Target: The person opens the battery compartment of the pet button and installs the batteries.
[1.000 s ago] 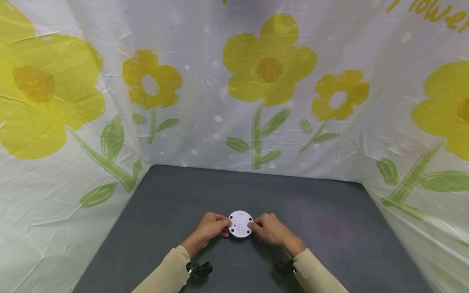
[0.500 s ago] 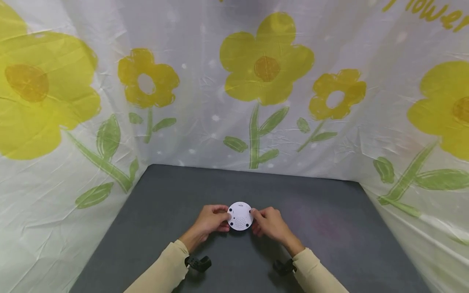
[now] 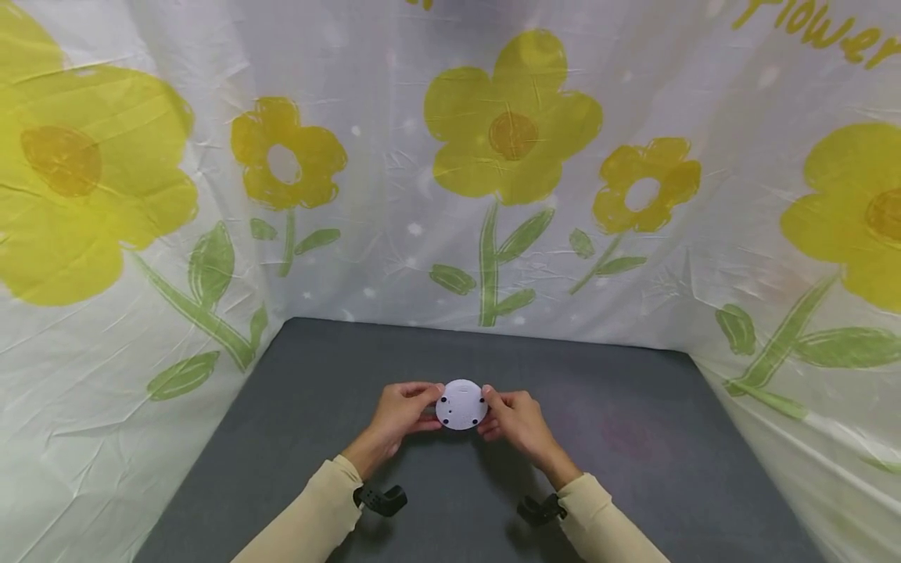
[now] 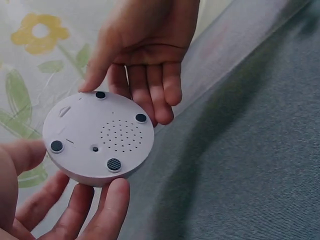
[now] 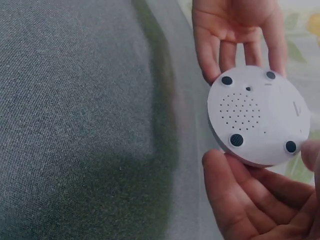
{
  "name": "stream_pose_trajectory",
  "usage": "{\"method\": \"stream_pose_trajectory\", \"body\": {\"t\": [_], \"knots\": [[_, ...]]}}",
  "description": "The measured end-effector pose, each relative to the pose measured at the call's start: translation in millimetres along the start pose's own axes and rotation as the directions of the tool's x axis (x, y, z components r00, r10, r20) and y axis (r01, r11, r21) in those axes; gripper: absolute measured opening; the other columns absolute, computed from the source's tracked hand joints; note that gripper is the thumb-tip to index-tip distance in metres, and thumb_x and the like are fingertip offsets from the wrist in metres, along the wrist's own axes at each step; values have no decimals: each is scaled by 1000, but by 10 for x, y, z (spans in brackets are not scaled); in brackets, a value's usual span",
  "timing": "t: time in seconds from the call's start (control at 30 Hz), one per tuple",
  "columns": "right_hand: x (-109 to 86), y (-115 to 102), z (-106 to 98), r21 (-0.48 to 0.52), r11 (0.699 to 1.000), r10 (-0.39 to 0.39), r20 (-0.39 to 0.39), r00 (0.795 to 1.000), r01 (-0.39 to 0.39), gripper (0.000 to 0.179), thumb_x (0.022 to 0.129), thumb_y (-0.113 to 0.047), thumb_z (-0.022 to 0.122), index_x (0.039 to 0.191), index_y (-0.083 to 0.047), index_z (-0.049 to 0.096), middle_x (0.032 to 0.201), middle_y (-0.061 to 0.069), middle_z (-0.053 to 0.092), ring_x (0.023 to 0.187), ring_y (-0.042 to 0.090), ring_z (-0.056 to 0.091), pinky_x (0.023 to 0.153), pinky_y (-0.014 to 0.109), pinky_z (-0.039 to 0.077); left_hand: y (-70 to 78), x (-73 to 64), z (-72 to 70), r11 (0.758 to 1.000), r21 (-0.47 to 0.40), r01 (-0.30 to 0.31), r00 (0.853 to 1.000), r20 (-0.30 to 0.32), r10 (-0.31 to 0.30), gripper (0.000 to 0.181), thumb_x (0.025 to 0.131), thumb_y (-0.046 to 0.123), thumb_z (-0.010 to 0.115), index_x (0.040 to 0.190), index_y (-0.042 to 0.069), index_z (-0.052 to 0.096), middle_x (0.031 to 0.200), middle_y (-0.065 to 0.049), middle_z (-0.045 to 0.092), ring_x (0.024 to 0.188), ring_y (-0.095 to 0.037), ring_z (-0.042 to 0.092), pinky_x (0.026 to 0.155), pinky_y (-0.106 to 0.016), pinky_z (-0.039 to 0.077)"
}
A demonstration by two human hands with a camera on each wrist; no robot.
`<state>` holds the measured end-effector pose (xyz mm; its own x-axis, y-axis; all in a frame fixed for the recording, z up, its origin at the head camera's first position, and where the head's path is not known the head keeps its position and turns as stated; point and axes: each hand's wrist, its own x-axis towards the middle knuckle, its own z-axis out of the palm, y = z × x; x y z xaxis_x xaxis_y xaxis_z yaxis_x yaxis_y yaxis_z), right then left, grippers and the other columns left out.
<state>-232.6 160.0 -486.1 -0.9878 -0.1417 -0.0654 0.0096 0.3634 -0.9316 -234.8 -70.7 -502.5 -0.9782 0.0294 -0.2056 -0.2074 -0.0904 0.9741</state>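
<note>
A flat white round device (image 3: pixel 461 405) is held up between both hands, its underside facing the head camera. On that face, in the left wrist view, are dark round feet (image 4: pixel 114 164), a patch of small holes and one recessed screw hole. My left hand (image 3: pixel 403 413) pinches the left rim, thumb at the edge and fingers behind. The right hand (image 3: pixel 519 422) grips the opposite rim the same way, its thumb near a dark foot. In the right wrist view, the fingers of my right hand (image 5: pixel 265 200) curl under the device (image 5: pixel 275 110). Its other face is hidden.
A dark grey cloth-covered table (image 3: pixel 366 352) lies below the hands. White fabric walls (image 3: pixel 380 258) printed with yellow flowers enclose its back and sides. Black wrist-worn cameras hang under both cuffs, the left camera (image 3: pixel 383 500) and the right camera (image 3: pixel 540 510).
Both hands have raised the white device and moved it slightly away from the body. It has tilted, so its face looks flatter in the head view, and the thumbs have shifted up along the rim.
</note>
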Motion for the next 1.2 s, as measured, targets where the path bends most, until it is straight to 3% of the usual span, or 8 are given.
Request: {"method": "stream_pose_trajectory", "body": {"t": [0.2,0.37,0.47,0.6,0.7,0.83,1.03,1.2], "knots": [[17,-8,-14,-44,995,-91,-50,995,89,40,110,-35,66,106,2,82,86,18,82,75,31,82,75,43,70,55,8,-65,998,61,7,999,48,-10,52,100,34,82,129,-7,73,122,-22,76,100,-32,82,88,-43,69],[33,-12,-32,14,986,-167,-80,983,169,28,106,-23,72,114,2,81,96,19,83,85,33,82,81,44,70,115,34,-121,998,58,-14,988,157,5,46,105,27,76,132,-10,71,127,-25,75,113,-41,78,93,-43,68],[47,-27,-53,53,981,-181,-86,980,186,26,104,-16,74,120,4,79,103,20,83,90,34,82,83,42,70,157,40,-138,997,64,-41,980,199,27,44,105,22,75,133,-12,70,128,-26,75,113,-41,78,94,-44,68],[60,-42,-107,61,979,-190,-52,980,193,32,104,-14,75,128,6,76,114,22,81,97,36,81,88,40,69,197,33,-142,994,90,-61,977,209,41,46,102,21,79,134,-12,69,127,-29,75,104,-34,80,95,-46,68],[51,-41,-151,12,977,-213,-8,977,213,37,103,-18,76,132,5,74,123,22,79,104,33,80,91,38,68,192,22,-150,986,138,-93,975,213,62,45,101,19,81,134,-10,71,129,-28,75,106,-36,79,97,-49,67],[66,-9,-168,-79,968,-234,36,971,237,42,100,-23,81,134,1,75,126,18,79,111,28,79,94,35,67,141,17,-152,947,263,-187,967,220,130,45,98,19,84,134,-4,73,130,-21,77,112,-35,78,97,-49,67],[95,72,-144,-150,951,-261,82,962,271,45,93,-22,88,133,-3,75,126,13,79,110,27,79,90,33,68,43,-14,-127,837,456,-302,951,206,231,44,94,20,88,132,3,76,126,-13,80,110,-26,79,95,-45,67],[107,129,-131,-189,936,-282,97,955,295,47,89,-19,92,130,-4,76,125,11,80,110,30,78,91,42,68,-16,-23,-114,777,516,-360,933,213,291,42,92,16,89,131,4,77,126,-13,80,110,-27,78,95,-45,68]]}}
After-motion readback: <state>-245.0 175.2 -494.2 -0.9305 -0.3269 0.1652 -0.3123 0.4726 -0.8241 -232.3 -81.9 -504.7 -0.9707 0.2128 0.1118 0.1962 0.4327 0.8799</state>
